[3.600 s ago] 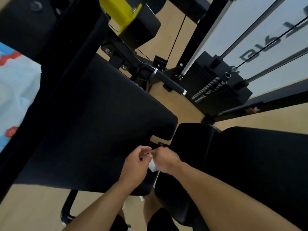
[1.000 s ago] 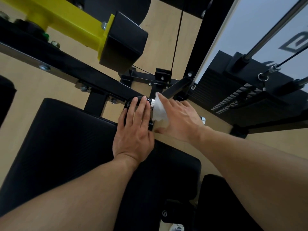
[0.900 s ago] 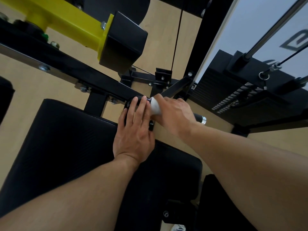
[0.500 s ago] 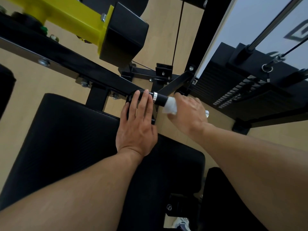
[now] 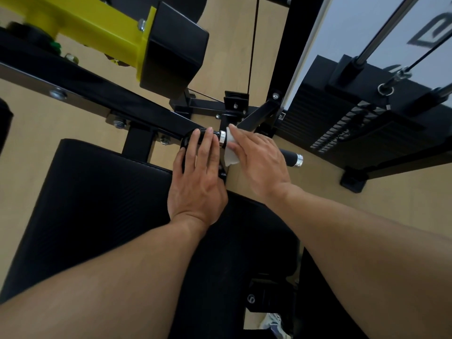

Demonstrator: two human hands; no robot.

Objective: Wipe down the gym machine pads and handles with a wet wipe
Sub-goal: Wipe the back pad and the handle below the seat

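A black handle with chrome rings sticks out to the right from the machine frame, above the black seat pad. My right hand lies over the handle's inner part and holds a white wet wipe against it, right beside the inner chrome ring. Only the handle's outer end shows past my hand. My left hand rests flat with straight fingers on the curved black bracket at the handle's root, its heel on the pad's edge.
A yellow arm with a black block hangs over the black frame beam at the upper left. The weight stack with guide rods and cable stands at the right. A second black pad is at the lower right, over wooden floor.
My right hand has slid the wipe back along the handle from the outer part to the inner chrome ring. The left hand has stayed on the bracket.
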